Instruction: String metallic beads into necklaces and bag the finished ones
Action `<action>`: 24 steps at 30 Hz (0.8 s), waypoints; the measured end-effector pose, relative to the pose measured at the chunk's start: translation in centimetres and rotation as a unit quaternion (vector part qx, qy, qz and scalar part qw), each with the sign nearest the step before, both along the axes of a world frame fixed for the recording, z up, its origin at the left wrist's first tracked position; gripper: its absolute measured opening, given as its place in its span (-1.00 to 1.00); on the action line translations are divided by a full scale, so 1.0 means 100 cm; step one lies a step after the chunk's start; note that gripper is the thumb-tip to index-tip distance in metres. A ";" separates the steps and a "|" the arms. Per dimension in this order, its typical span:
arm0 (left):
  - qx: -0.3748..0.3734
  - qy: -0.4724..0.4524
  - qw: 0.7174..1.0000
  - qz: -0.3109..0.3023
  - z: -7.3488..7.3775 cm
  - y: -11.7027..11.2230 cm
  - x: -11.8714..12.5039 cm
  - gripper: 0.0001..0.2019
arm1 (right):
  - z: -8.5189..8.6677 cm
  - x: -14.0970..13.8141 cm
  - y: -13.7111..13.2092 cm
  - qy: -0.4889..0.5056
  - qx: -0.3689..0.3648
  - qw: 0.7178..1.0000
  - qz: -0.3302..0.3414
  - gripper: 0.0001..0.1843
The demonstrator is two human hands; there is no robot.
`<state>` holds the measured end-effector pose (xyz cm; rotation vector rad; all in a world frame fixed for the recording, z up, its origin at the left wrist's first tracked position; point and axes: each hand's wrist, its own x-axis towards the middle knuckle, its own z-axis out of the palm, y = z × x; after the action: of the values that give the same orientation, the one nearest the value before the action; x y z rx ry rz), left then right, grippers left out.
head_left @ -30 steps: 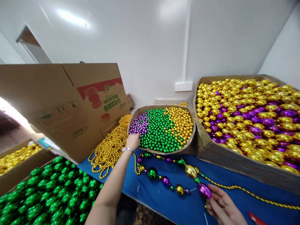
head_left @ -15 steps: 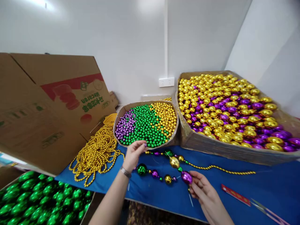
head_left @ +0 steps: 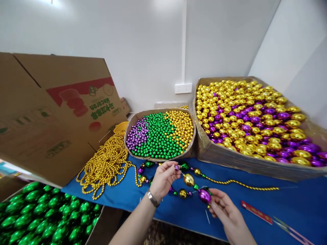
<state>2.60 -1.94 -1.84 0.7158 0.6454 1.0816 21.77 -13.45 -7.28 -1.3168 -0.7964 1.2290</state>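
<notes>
A small purple bead (head_left: 176, 167) is pinched between thumb and fingertips of my left hand (head_left: 165, 180), held beside a large gold bead (head_left: 188, 179). My right hand (head_left: 224, 208) is closed on a large purple bead (head_left: 205, 196) at the near end of a string, with a small green bead (head_left: 196, 186) between it and the gold one. Behind and under my left hand, a strand of mixed beads (head_left: 182, 193) curves over the blue cloth (head_left: 184, 212). A thin white stick-like piece (head_left: 207, 216) lies below the right fingers.
A carton of small beads (head_left: 127, 151) stands behind my hands, with a larger carton of gold and purple beads (head_left: 230, 156) to its right. Gold bead chains (head_left: 107, 166) pile at left. A red strip (head_left: 256, 212) and scissors (head_left: 291, 230) lie at right. Green beads (head_left: 48, 214) fill a lower-left box.
My left hand has moved right and slightly down from the small-bead carton's edge, bringing the small purple bead close to the gold bead. My right hand stays on the large purple bead.
</notes>
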 end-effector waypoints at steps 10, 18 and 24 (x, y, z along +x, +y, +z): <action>0.053 0.063 0.996 0.046 0.000 0.000 0.000 -0.76 | 0.006 0.000 0.002 -0.011 0.003 1.000 -0.017 -0.54; 0.180 0.207 0.958 0.080 0.005 -0.002 0.002 -0.77 | 0.006 0.003 0.000 -0.035 0.011 0.999 -0.035 -0.56; 0.170 0.208 0.963 0.000 0.007 -0.015 0.029 -0.75 | -0.008 0.018 0.000 -0.036 0.006 0.997 -0.064 -0.49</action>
<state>5.54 -3.42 -1.10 1.2636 0.8246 1.0617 23.60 -13.43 -8.07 -1.3858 -0.7571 1.0799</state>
